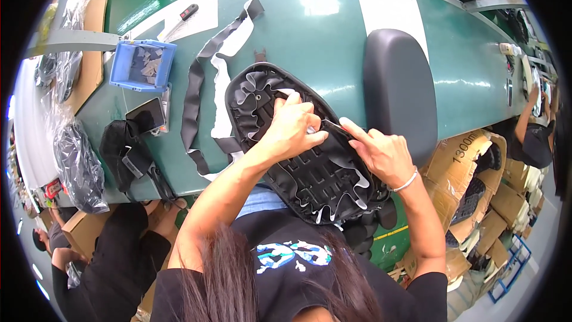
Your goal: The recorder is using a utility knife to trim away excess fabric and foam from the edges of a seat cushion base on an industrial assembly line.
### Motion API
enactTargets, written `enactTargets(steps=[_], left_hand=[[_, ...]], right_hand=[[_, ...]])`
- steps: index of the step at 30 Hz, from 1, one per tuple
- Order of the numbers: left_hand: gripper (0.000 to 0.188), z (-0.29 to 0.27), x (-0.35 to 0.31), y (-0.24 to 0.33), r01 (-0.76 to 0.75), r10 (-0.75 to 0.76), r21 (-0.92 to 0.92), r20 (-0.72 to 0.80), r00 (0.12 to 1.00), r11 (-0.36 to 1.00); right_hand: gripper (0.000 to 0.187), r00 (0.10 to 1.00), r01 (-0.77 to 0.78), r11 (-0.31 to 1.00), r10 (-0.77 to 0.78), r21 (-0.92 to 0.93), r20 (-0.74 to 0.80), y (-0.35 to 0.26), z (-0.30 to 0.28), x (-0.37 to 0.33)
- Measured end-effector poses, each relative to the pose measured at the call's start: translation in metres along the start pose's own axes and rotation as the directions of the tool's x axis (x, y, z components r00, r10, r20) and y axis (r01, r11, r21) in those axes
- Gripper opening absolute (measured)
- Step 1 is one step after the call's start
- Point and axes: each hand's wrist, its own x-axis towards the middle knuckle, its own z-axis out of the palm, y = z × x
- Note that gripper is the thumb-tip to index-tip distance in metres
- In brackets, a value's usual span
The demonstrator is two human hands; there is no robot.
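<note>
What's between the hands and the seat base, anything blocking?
Nothing visible. The left hand already rests on the upturned seat base, and the right hand holds a thin dark tool at its cover edge.

Dark-screened phone (146,115) near the counter's (333,30) left edge beside a blue bin (142,64), brown cardboard boxes (471,161) stacked past its right edge, clear plastic bags (77,164) at left.

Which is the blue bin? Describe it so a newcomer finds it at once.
Start at the long green table and go to its far left end. There sits the small blue bin, open-topped and holding small dark pieces. It is the only blue thing there; the black strap and the phone beside it are dark.
</note>
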Motion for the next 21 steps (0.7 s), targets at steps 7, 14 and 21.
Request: enactTargets(steps=[7, 14, 21], left_hand=[[0.033, -0.041, -0.002, -0.025, 0.225, -0.053, -0.7, 0.259, 0.964, 0.678], [0.033, 0.024, -0.01, 0.06, -0.288, 0.265, 0.176, 0.143, 0.954, 0.941], [0.031, -0.051, -0.005, 0.027, -0.142, 0.273, -0.581, 0.145, 0.951, 0.802]], right_hand=[[0.052, 0.988, -0.103, 0.994, 0.099, 0.031, 0.119, 0.004, 0.009, -0.069], [0.05, 0.996, -0.017, 0.999, 0.012, 0.05, 0.09, 0.01, 0.0, -0.062], [0.057, 0.969, -0.246, 0.968, 0.247, 0.05, -0.011, 0.0, 0.034, -0.125]])
